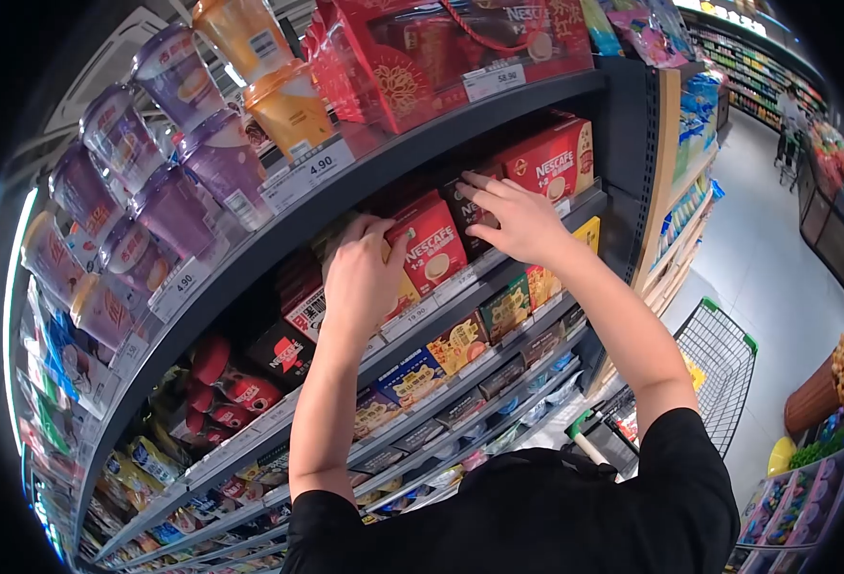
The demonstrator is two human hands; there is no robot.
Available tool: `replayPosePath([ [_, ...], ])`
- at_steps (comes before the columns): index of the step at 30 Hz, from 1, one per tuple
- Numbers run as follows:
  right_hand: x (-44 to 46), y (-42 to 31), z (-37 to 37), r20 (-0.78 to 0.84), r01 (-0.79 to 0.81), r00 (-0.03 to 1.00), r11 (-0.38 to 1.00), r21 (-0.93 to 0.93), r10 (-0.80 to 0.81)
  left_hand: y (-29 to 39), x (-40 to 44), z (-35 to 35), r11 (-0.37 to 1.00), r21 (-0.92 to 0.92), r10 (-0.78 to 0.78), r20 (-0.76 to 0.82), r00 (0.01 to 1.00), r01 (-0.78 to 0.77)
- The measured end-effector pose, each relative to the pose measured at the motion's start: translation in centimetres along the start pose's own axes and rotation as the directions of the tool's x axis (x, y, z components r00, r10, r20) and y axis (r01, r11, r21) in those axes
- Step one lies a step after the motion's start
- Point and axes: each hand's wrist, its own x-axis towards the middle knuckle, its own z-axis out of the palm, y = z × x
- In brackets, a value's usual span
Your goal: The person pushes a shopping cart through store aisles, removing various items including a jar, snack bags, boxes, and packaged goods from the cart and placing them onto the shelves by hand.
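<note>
On a mid-height shelf, my left hand [357,273] is closed around the upper part of a coffee box [406,298], mostly hidden behind it, with the thumb on its right side. Just right of that stands a red Nescafé 1+2 box [430,245], upright, its front facing me. My right hand [516,220] has its fingers spread and touches a dark Nescafé box [464,209] with its fingertips. Further right, another red Nescafé box [548,165] stands in the same row.
Purple cups [173,206] and a red gift box [412,72] fill the shelf above, whose edge overhangs my hands. Red-lidded jars [250,390] sit to the left. A shopping cart [719,368] stands at the lower right, beside the aisle floor [738,230].
</note>
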Motion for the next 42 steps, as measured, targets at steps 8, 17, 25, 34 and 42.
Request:
replayPosePath([
  [8, -0.3, -1.4, 0.3, -0.119, 0.011, 0.993, 0.993, 0.113, 0.002, 1.2, 0.0, 1.5, 0.972, 0.210, 0.105, 0.023, 0.994, -0.108],
  [17, -24.1, -7.1, 3.9, -0.237, -0.357, 0.865, 0.874, 0.329, 0.442, 10.8, -5.8, 4.4, 0.851, -0.070, 0.505, -0.171, 0.846, -0.521],
  [25, -54.6, -16.1, -5.3, -0.218, -0.937, 0.229, 0.153, -0.315, 0.949, 20.4, -22.2, 22.4, 0.415, -0.813, 0.888, 0.264, 0.376, -0.409],
  [34, -64.9, -18.0, -7.1, 0.063, -0.795, -0.250, -0.168, -0.583, 0.966, 22.5, -35.1, 33.7, 0.696, -0.583, 0.677, 0.727, 0.113, -0.419],
  [42, -64.3, -16.5, -6.8, 0.307, -0.742, -0.432, -0.141, -0.655, 0.848, 20.6, -37.8, 31.4, 0.764, -0.488, 0.616, 0.745, 0.255, -0.422],
])
